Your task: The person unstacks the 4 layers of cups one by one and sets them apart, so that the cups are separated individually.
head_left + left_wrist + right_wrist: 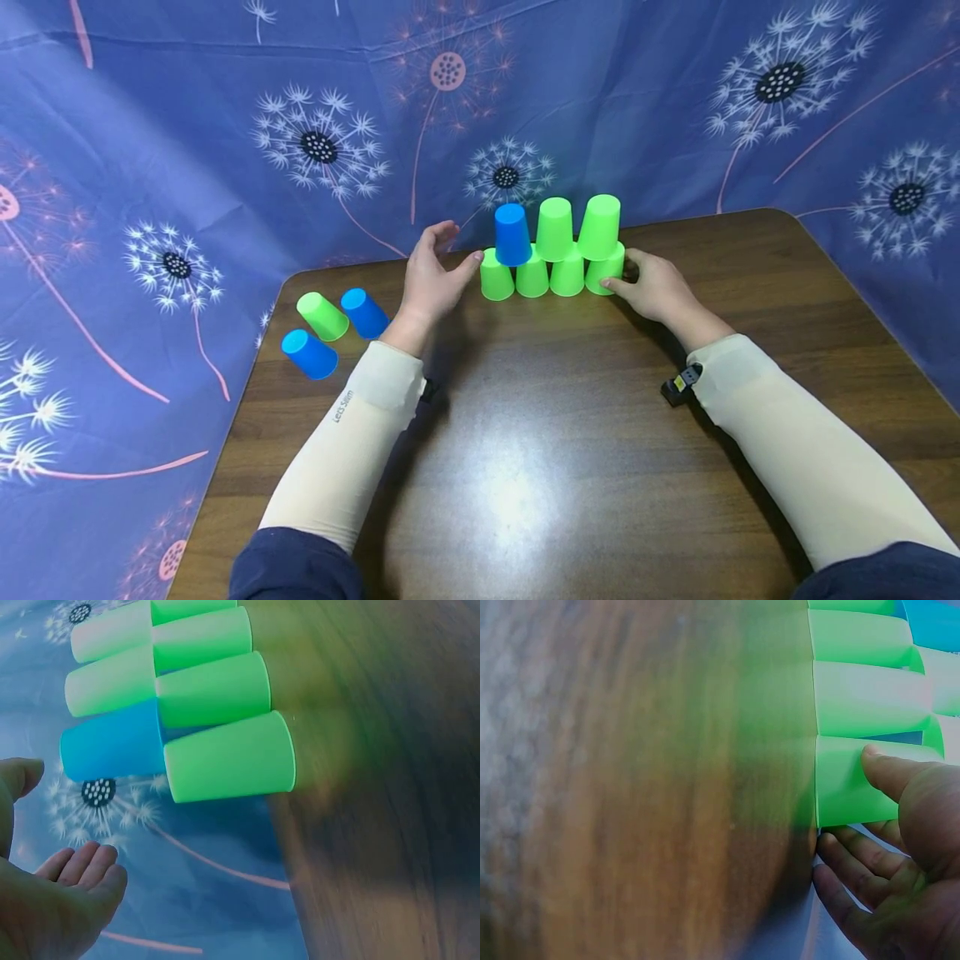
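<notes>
Several upside-down green cups stand in a row at the back of the table; the leftmost is a green cup. On that row sit a blue cup at the left and two green cups, one in the middle and one at the right. My right hand holds the rightmost bottom green cup, thumb on its near side and fingers around its outer side. My left hand hovers left of the stack, holding nothing, its thumb and fingers spread apart near the blue cup.
On the table's left side, apart from the stack, are a green cup and two blue cups, one nearer and one farther back. A blue dandelion-print cloth hangs behind the wooden table.
</notes>
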Action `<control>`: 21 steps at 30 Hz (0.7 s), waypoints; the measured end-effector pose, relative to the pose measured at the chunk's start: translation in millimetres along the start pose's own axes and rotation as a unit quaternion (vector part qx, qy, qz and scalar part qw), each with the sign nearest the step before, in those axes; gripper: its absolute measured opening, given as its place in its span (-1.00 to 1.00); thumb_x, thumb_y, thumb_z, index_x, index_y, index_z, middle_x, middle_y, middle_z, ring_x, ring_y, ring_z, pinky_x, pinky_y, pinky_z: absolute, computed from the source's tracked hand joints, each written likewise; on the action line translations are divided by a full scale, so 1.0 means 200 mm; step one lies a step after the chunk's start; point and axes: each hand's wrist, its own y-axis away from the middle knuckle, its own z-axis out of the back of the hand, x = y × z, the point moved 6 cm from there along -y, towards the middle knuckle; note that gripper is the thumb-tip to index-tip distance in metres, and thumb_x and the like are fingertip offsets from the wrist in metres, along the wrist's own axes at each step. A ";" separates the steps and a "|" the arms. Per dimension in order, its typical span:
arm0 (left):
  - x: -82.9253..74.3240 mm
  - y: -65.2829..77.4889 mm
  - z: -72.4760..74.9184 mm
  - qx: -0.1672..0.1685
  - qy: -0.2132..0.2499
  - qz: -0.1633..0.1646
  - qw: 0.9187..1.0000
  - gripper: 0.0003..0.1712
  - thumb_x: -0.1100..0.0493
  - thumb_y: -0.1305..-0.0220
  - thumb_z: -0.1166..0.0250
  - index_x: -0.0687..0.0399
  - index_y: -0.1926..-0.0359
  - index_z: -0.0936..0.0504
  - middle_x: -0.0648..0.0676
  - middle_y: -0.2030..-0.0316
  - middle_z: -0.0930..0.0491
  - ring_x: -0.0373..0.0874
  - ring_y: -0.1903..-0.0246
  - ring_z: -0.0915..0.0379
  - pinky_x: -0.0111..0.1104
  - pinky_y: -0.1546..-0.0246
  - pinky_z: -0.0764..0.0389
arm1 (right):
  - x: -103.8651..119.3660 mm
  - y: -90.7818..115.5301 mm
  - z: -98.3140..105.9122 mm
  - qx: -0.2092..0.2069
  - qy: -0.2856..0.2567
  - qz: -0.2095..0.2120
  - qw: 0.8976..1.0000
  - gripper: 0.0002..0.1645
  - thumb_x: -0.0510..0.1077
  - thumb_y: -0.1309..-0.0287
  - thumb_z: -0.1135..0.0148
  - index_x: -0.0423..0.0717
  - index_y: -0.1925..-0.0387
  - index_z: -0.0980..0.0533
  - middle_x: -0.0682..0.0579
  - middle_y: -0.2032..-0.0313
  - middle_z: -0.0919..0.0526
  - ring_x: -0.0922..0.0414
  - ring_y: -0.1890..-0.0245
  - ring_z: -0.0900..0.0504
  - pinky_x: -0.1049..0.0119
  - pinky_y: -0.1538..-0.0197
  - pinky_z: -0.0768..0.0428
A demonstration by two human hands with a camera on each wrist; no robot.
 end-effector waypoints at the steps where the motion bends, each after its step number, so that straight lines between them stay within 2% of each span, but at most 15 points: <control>1: 0.00 0.00 -0.02 0.004 0.000 0.001 1.000 -0.25 0.09 -0.42 -0.43 0.24 -0.47 -0.32 0.18 -0.39 -0.45 -0.03 -0.42 -0.37 -0.32 -0.40 -0.39 | 0.00 0.00 0.00 0.001 0.000 -0.001 1.000 -0.20 0.25 -0.38 -0.34 -0.19 -0.37 -0.40 -0.27 -0.14 -0.61 -0.25 -0.18 -0.55 -0.27 -0.18 -0.51; 4: -0.01 -0.02 -0.06 0.013 -0.002 0.007 1.000 -0.24 0.08 -0.42 -0.43 0.20 -0.48 -0.32 0.15 -0.39 -0.44 -0.07 -0.42 -0.35 -0.38 -0.38 -0.37 | 0.00 0.00 -0.01 0.002 -0.002 0.000 1.000 -0.19 0.24 -0.39 -0.34 -0.20 -0.39 -0.39 -0.28 -0.14 -0.61 -0.26 -0.18 -0.55 -0.28 -0.19 -0.50; 10: 0.00 -0.07 -0.15 0.026 0.009 0.021 0.999 -0.21 0.01 -0.40 -0.45 0.17 -0.48 -0.32 0.11 -0.39 -0.45 -0.10 -0.41 -0.36 -0.28 -0.39 -0.41 | 0.00 0.00 -0.01 0.001 0.000 -0.001 1.000 -0.19 0.23 -0.39 -0.35 -0.21 -0.40 -0.39 -0.29 -0.15 -0.61 -0.27 -0.19 -0.54 -0.28 -0.20 -0.49; 18: -0.01 -0.13 -0.25 0.022 0.004 0.032 0.999 -0.20 0.00 -0.36 -0.48 0.16 -0.47 -0.35 0.11 -0.35 -0.48 -0.09 -0.35 -0.43 -0.22 -0.35 -0.49 | 0.01 0.00 0.00 0.000 -0.001 -0.001 1.000 -0.20 0.22 -0.39 -0.34 -0.20 -0.40 -0.38 -0.28 -0.15 -0.60 -0.26 -0.19 -0.54 -0.28 -0.20 -0.49; 21: -0.01 -0.14 -0.27 0.021 -0.001 0.039 0.999 -0.19 0.00 -0.36 -0.48 0.15 -0.48 -0.34 0.11 -0.35 -0.48 -0.10 -0.34 -0.44 -0.27 -0.31 -0.52 | 0.01 0.00 0.00 0.001 0.001 -0.003 1.000 -0.19 0.23 -0.39 -0.34 -0.20 -0.40 -0.38 -0.28 -0.14 -0.60 -0.25 -0.17 -0.54 -0.28 -0.18 -0.50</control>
